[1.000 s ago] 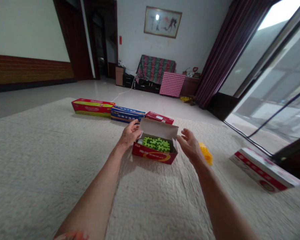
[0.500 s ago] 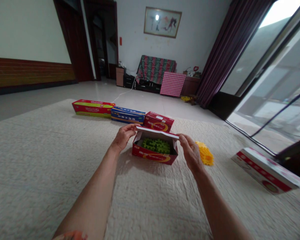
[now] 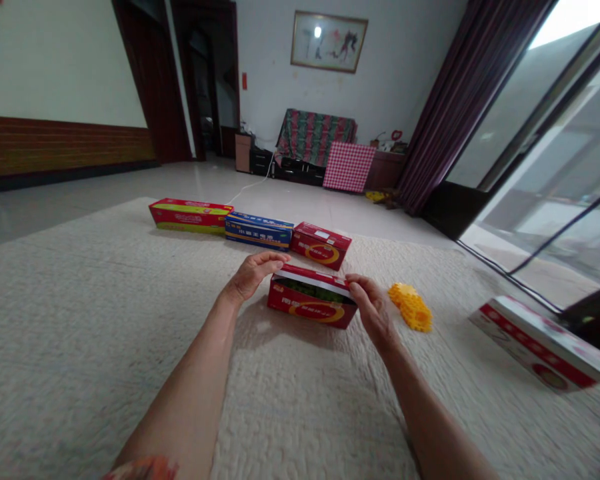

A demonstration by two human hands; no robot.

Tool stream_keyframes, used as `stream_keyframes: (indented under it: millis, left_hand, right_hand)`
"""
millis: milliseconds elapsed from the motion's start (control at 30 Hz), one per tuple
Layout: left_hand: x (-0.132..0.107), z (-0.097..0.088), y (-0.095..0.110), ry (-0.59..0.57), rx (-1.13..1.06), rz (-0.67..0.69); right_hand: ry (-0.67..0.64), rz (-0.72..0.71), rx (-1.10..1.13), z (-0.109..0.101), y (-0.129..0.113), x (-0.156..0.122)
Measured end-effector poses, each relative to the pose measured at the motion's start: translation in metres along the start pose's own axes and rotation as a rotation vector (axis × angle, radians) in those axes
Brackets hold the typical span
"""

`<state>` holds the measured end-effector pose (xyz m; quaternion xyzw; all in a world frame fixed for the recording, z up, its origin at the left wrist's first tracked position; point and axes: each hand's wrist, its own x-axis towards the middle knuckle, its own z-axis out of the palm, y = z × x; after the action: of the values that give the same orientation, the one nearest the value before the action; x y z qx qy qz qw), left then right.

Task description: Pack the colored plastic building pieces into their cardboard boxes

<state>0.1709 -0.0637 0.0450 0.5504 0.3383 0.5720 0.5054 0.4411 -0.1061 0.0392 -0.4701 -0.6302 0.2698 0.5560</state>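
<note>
A red cardboard box rests on the pale quilted mat in front of me, its lid tilted down and leaving only a narrow gap at the front. Through that gap shows a strip of the green toothed plastic pieces inside. My left hand pinches the lid's left end between thumb and fingers. At the right end, my right hand grips the lid in the same way. Yellow toothed plastic pieces lie on the mat just right of my right hand.
Behind the box stand a red and yellow-green box, a blue box and another red box in a row. A white and red box sits to the right, near the glass door. The mat spreads over the floor.
The lid has come down from raised to nearly closed, covering most of the green pieces. Both hands have moved with it, still at its ends.
</note>
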Motion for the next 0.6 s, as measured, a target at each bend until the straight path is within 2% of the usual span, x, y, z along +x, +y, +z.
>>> stream_keyframes:
  millis: [200,367,600]
  left_hand:
    - [-0.001,-0.003,-0.002,-0.046,-0.022,-0.03]
    - [0.0,-0.006,-0.007,-0.064,-0.027,-0.058]
    - [0.001,0.0,-0.007,0.004,0.021,-0.032]
  right_hand:
    - [0.014,-0.125,-0.074,0.003,0.011,-0.002]
    - [0.012,-0.147,-0.089,0.004,0.017,-0.002]
    - [0.037,-0.22,-0.16,0.006,0.015,0.001]
